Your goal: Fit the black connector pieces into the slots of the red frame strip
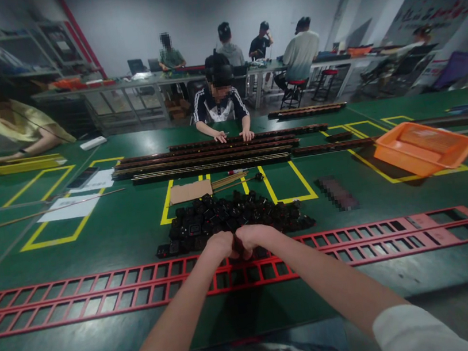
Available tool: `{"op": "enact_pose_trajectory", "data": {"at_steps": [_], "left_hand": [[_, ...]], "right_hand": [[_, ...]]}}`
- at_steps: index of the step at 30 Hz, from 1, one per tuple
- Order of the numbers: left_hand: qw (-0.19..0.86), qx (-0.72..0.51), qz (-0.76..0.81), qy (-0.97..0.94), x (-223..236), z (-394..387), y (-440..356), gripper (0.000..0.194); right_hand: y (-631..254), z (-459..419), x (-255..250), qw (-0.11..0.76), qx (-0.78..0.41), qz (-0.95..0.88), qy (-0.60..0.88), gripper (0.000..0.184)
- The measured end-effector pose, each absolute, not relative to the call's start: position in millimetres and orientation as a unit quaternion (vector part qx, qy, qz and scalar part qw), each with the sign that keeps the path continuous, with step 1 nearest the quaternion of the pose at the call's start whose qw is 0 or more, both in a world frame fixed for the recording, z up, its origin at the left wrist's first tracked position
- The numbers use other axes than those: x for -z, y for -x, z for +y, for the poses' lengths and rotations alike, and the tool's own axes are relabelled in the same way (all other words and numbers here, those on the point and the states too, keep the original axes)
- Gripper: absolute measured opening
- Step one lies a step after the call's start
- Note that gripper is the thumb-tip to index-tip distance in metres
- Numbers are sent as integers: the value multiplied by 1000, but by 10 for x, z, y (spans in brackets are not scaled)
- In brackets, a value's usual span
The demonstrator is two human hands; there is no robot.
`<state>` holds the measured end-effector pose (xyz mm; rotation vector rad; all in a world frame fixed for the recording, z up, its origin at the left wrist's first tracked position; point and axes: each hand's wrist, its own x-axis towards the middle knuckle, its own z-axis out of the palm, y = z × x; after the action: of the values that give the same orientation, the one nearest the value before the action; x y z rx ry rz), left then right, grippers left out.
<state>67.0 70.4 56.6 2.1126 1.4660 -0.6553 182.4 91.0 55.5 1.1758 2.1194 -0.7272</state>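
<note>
My left hand (221, 243) and my right hand (249, 239) meet over the red slotted frame (311, 263), at the near edge of a heap of small black blocky parts (226, 211). Both are closed, with fingers curled inward. A small dark shape shows between them, too hidden to name. The long red frame lies flat across the table, with two rows of rectangular openings. Some openings toward its right end look filled with black.
An orange bin (426, 148) stands tilted at the right. Beyond the heap lie a cardboard piece (190, 191), thin rods (230, 180) and long dark strips (210, 161). Across the green table (108, 239), a person's hands (232, 137) touch a strip; another person sits at left.
</note>
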Motion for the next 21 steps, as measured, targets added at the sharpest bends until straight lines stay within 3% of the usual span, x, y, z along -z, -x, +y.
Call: {"op": "enact_pose_trajectory", "data": {"at_steps": [11, 14, 18, 21], "left_hand": [[240, 183, 556, -774, -471, 636, -571, 35], [209, 118, 562, -791, -422, 358, -427, 34], [115, -5, 575, -810, -181, -99, -109, 47], [59, -70, 532, -842, 14, -315, 221, 74]], "right_hand": [[-1975, 888, -536, 250, 281, 820, -432, 42], [-2108, 604, -511, 181, 249, 830, -464, 41], [-2220, 34, -330, 65, 164, 836, -520, 46], [-2251, -254, -155, -50, 84, 841, -532, 63]]}}
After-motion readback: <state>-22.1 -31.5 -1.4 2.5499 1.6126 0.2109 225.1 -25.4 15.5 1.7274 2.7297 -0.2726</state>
